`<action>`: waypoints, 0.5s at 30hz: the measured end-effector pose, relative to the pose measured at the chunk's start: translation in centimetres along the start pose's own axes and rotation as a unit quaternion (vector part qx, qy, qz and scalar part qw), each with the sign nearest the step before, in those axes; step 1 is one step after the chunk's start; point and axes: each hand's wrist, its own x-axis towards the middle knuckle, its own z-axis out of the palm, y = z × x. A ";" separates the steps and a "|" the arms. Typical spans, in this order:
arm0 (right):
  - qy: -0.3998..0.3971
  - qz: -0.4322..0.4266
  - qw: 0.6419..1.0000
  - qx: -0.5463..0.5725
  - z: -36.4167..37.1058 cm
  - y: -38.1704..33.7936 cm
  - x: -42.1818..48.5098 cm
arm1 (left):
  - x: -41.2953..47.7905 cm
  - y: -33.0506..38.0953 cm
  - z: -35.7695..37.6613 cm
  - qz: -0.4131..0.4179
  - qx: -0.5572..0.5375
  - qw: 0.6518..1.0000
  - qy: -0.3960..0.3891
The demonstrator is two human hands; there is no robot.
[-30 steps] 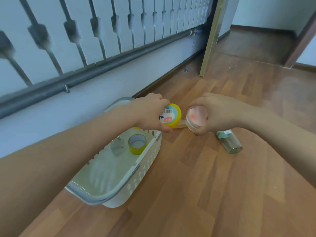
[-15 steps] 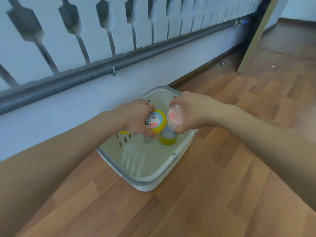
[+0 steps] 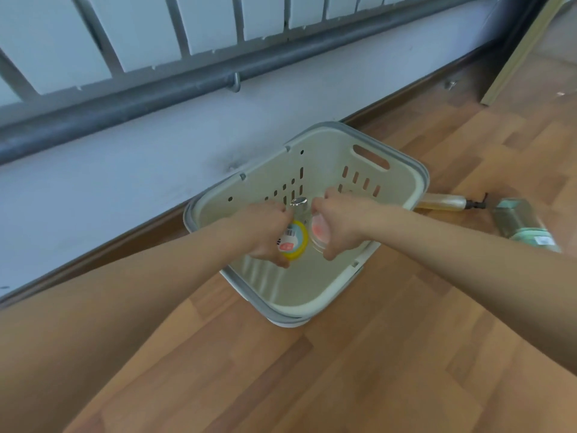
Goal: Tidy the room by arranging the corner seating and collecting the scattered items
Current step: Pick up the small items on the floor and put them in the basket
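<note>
Yellow tape roll (image 3: 293, 241) gripped in left hand (image 3: 265, 232), clear jar (image 3: 319, 234) in right hand (image 3: 338, 221), both over basket (image 3: 402, 170)

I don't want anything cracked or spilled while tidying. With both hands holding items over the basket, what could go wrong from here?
1. The left hand with the yellow-rimmed container and the right hand with the clear pink-ended container are close together; releasing both could knock them together or onto the silver-capped item in the basket.
2. The pump bottle lying on the floor might leak.
</note>
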 end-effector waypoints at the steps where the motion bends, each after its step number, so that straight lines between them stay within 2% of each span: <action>1: -0.015 0.000 1.000 -0.007 0.3 -0.5 0.4 | 0.1 -0.1 0.6 -0.005 0.002 1.000 -0.011; 9: -0.104 0.049 0.993 -0.034 1.2 -2.8 4.0 | 2.1 0.6 2.2 -0.046 0.033 0.993 -0.107; 15: -0.203 0.040 0.976 -0.070 2.3 -3.6 5.2 | 3.4 2.3 2.6 -0.062 0.066 0.974 -0.207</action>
